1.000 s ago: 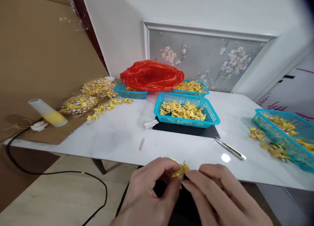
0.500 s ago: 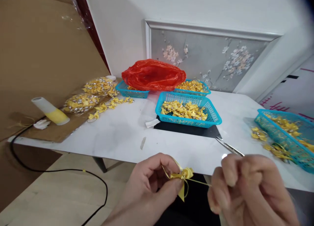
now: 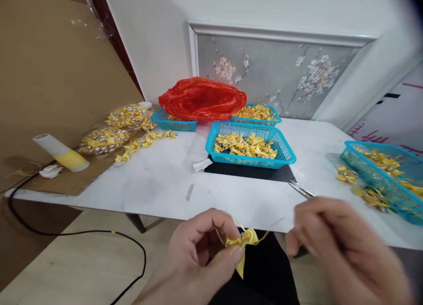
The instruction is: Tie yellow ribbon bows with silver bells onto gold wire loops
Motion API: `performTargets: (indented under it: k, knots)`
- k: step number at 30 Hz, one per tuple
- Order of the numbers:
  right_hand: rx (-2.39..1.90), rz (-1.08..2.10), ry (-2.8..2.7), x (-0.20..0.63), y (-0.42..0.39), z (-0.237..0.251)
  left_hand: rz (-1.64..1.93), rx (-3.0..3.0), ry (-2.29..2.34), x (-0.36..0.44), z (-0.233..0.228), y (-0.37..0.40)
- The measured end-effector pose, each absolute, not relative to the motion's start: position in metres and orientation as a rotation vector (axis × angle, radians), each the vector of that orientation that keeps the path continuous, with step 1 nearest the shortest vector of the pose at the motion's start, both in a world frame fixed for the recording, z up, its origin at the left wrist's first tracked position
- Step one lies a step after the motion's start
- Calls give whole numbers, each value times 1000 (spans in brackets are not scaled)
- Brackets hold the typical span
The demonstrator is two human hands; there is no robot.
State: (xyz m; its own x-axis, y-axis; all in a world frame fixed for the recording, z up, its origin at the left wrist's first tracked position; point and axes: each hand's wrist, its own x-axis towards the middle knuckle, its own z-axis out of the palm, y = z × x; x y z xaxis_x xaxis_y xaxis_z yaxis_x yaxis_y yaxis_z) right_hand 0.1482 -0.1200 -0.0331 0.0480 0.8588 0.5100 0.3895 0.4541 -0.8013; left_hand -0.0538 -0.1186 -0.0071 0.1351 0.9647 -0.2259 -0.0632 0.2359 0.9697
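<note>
My left hand (image 3: 206, 247) pinches a yellow ribbon bow (image 3: 243, 239) between thumb and forefinger, just in front of the table edge. One ribbon tail hangs down, and a thin yellow cord (image 3: 264, 239) sticks out to the right with its end loose. My right hand (image 3: 333, 234), smeared by motion, is apart from the bow with its fingers curled. It is nearest to a slim metal tool with two pointed blades (image 3: 299, 189), which looks like scissors lying on the table. Its handle end is hidden behind my fingers, so whether I touch it is unclear.
A blue basket (image 3: 211, 150) of yellow bows stands mid-table on a black sheet (image 3: 244, 173). Another blue basket (image 3: 350, 153) is at right, with loose bows (image 3: 346, 174) beside it. Behind lies a red plastic bag (image 3: 201, 98). Bagged bows (image 3: 104, 140) and a tube (image 3: 62, 153) are left.
My right hand has let go of the cord, which was drawn tight and now sticks out loosely. The left hand still holds the bow. The view has shifted slightly.
</note>
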Motion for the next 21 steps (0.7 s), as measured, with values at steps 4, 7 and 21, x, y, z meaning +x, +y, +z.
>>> performTargets:
  k: [4, 7, 21]
  knots:
    - [-1086, 838, -1839, 127, -118, -32, 981, 1059, 1175, -51, -9, -120]
    - [-1140, 871, -1792, 118, -117, -31, 989, 1113, 1195, -54, -12, -121]
    - [-1091, 763, -1633, 103, -118, -31, 1224, 1555, 1150, -56, -16, -124]
